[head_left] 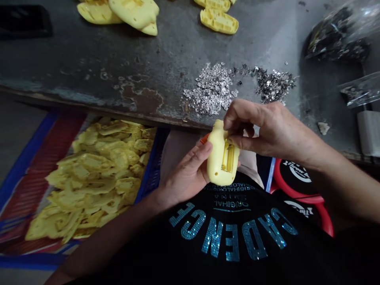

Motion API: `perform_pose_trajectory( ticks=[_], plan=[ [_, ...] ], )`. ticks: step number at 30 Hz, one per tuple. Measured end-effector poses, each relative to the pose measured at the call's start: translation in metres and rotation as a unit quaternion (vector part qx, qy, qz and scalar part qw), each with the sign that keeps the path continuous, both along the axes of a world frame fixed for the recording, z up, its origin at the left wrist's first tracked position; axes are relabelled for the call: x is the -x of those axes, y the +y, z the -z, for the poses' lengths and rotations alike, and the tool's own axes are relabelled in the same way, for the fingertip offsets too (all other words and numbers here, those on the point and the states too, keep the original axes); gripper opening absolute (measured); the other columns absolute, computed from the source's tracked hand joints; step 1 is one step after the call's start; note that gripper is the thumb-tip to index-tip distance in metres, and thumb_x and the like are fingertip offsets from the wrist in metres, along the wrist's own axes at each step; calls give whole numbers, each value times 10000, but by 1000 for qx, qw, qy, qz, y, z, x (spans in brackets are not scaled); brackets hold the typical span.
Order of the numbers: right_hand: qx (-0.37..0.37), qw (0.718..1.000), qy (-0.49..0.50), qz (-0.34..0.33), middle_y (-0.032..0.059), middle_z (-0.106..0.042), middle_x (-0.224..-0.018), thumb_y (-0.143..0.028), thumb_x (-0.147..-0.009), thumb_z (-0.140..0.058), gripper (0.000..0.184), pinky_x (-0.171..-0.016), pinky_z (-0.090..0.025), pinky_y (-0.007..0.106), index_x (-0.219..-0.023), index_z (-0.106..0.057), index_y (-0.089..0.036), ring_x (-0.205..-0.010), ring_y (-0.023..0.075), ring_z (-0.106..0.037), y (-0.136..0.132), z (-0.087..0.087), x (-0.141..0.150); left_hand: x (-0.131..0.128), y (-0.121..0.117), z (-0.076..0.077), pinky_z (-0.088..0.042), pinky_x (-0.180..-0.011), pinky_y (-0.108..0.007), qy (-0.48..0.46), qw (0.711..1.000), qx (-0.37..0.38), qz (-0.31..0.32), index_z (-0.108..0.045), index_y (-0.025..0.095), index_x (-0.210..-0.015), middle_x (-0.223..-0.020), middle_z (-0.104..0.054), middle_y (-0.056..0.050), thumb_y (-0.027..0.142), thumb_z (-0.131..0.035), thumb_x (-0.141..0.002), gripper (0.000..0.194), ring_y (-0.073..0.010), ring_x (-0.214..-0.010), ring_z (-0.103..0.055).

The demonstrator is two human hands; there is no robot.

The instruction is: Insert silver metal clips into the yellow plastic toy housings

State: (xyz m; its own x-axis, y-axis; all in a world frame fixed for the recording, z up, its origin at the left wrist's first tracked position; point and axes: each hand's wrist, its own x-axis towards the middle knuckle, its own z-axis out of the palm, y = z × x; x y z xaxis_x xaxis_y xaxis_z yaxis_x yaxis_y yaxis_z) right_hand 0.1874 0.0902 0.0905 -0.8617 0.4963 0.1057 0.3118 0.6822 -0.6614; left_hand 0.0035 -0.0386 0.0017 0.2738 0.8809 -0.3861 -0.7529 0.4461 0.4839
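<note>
My left hand [190,170] is closed around a pale yellow plastic shell [216,162] with a rectangular slot in its face and small holes near its lower end. The shell is held upright in front of my body. At the slot's upper end, the thumb and fingers of my right hand [255,126] are pinched together. Whatever they hold is too small or hidden to name. Just beyond the hands lie a heap of small silvery metal plates [212,89] and a darker heap of small metal pieces [274,85].
Several yellow shells [133,14] lie at the back of the grey metal table [166,51]. A blue and red crate [38,166] at lower left holds many yellow shells. Plastic bags of metal parts [338,43] are at right. Red and black round things [297,178] sit below the table edge.
</note>
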Motion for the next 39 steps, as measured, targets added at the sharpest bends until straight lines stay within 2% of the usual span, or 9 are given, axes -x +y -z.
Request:
perform_pose_trajectory(
  ticks=[3,10,15,19,23,27,32,36,39],
  plan=[
    [6,1000,1,10,-26,-748,-900,-135,-974,-697,109,-725,-490,232,-1072,-717,-178,-781,103,-669,0,0,1,0,0,2,-671,-1067,-454,4,1000,-7,0,-678,243,-1457,-1444,-781,-113,555,-911,-903,678,-359,-1315,-765],
    [49,991,85,87,-31,-761,-885,-180,-993,-749,52,-710,-514,263,-965,-714,-205,-752,112,-689,-10,8,-5,1,0,1,-674,-1070,-458,-11,1000,2,-4,-696,233,-1458,-1440,-788,-112,575,-860,-947,637,-341,-1332,-756],
    [28,988,107,109,0,-784,-964,-209,-1009,-741,15,-722,-516,292,-996,-734,-214,-813,133,-692,-17,23,-11,2,-1,0,-703,-864,-396,-17,1000,-4,10,-725,236,-1404,-1272,-836,-99,628,-852,-928,630,-321,-1094,-831],
    [60,987,103,105,61,-778,-1160,-316,-949,-835,246,-764,-555,308,-1135,-724,-199,-995,189,-722,-13,32,-9,0,-5,-1,-669,-967,-422,51,997,-29,-40,-708,294,-1437,-1356,-808,-78,553,-899,-906,621,-354,-1262,-773],
    [101,985,113,78,92,-759,-1290,-297,-935,-825,425,-951,-601,370,-1307,-657,-179,-1121,215,-726,-12,37,-5,-2,-11,-2,-639,-1001,-418,134,985,-73,-86,-720,323,-1411,-1348,-818,-54,415,-954,-874,593,-349,-1251,-777],
    [43,986,138,88,85,-742,-1285,-265,-913,-802,453,-999,-604,413,-1329,-631,-214,-1159,237,-707,-23,45,-2,2,-16,-2,-634,-974,-365,180,972,-123,-83,-720,314,-1470,-1324,-835,-75,354,-934,-906,604,-297,-1151,-811],
    [-40,974,180,131,87,-721,-1306,-268,-910,-779,502,-883,-632,403,-1378,-597,-273,-1131,250,-694,-34,64,4,9,-20,-1,-638,-920,-323,295,945,-109,-93,-840,219,-1343,-1190,-870,-109,449,-918,-914,493,-286,-1055,-826],
    [-71,970,187,136,101,-704,-1342,-231,-915,-743,536,-870,-645,424,-1417,-566,-297,-1170,271,-687,-27,70,15,12,-20,11,-644,-945,-384,307,941,-84,-111,-864,212,-1317,-1133,-875,-106,481,-905,-917,484,-324,-1065,-819],
    [-89,970,189,123,96,-708,-1330,-203,-898,-725,551,-903,-652,457,-1413,-558,-306,-1166,280,-690,-19,66,27,16,-16,21,-643,-987,-429,286,941,-70,-166,-906,216,-1177,-1107,-876,-102,478,-923,-892,388,-340,-1072,-815]
  ],
)
